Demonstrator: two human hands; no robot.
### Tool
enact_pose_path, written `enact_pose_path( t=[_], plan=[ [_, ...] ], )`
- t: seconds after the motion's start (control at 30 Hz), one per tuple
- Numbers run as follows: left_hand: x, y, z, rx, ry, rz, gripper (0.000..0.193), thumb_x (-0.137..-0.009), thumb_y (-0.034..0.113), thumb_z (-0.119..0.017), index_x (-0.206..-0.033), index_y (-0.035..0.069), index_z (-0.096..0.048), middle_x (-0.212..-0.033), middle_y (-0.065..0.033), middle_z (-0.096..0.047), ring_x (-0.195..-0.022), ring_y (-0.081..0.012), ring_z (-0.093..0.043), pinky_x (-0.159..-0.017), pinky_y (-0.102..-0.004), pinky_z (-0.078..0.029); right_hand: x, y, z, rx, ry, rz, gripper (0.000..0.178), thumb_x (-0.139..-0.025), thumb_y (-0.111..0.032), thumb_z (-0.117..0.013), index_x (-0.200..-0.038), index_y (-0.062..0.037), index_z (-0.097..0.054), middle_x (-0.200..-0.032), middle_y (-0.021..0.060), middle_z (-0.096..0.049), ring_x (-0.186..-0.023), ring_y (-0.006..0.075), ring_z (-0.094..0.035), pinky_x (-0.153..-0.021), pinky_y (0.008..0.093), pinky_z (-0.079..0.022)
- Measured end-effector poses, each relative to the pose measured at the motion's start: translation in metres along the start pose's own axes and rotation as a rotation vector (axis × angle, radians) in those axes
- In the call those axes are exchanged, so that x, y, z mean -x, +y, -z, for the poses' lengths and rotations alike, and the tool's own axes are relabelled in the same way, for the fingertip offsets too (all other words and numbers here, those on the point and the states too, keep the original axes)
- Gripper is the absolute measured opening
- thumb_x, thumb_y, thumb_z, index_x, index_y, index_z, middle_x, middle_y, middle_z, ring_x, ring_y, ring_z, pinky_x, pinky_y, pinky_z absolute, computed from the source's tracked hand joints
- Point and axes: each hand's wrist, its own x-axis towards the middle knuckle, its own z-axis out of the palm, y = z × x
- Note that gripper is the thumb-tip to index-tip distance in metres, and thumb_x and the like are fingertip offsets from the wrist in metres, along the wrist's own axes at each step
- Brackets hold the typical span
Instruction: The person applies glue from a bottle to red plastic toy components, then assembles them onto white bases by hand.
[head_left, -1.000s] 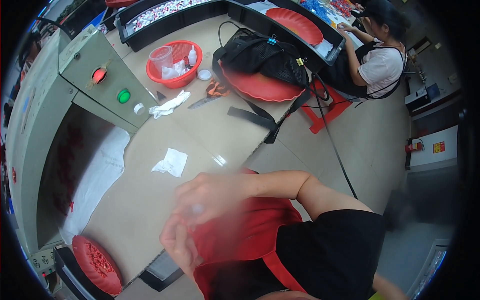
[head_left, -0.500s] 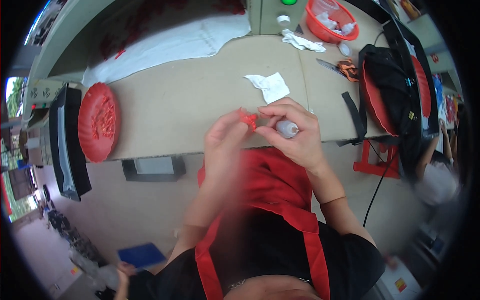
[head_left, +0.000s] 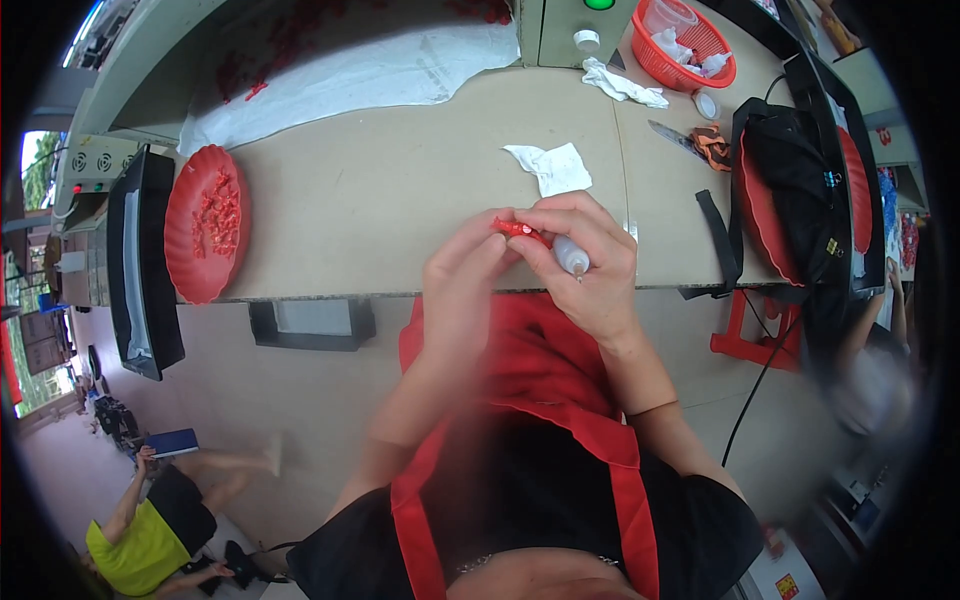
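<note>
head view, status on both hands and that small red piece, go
Left hand pinching small red piece at table edge. Right hand on it too, small white dropper bottle in grip. Nothing between them.

Person seen from above, wearing a black short-sleeved top under a red apron with red shoulder straps. Both forearms are bare. The left hand (head_left: 462,290) and right hand (head_left: 592,262) wear no gloves or rings.
</note>
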Motion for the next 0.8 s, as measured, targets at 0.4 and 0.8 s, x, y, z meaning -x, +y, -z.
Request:
enact_pose_path(
  t=[0.4,0.8],
  plan=[
    [0.004,0.008,0.005,-0.442,0.085,-0.336,0.021,-0.085,-0.005,-0.057,-0.106,-0.006,-0.058,-0.091,-0.0104,-0.063,-0.082,-0.0138,-0.061,-0.078,-0.0261,-0.05,-0.008,-0.01,0.013,-0.061,-0.177,-0.044,0.03,-0.065,-0.002,-0.075,-0.094,-0.0029,-0.065,-0.085,0.0086,-0.064,-0.071,0.0195,-0.063,-0.063,0.0285,-0.05],
    [0.007,0.014,0.003,-0.466,0.042,-0.384,0.018,-0.083,-0.008,-0.056,-0.102,-0.007,-0.059,-0.091,-0.009,-0.06,-0.084,-0.0135,-0.059,-0.077,-0.0254,-0.05,0.0,0.003,0.009,-0.165,-0.202,-0.015,0.026,-0.065,0.008,-0.072,-0.089,0.0019,-0.065,-0.086,0.011,-0.063,-0.074,0.0166,-0.061,-0.063,0.0258,-0.048]
  ],
)
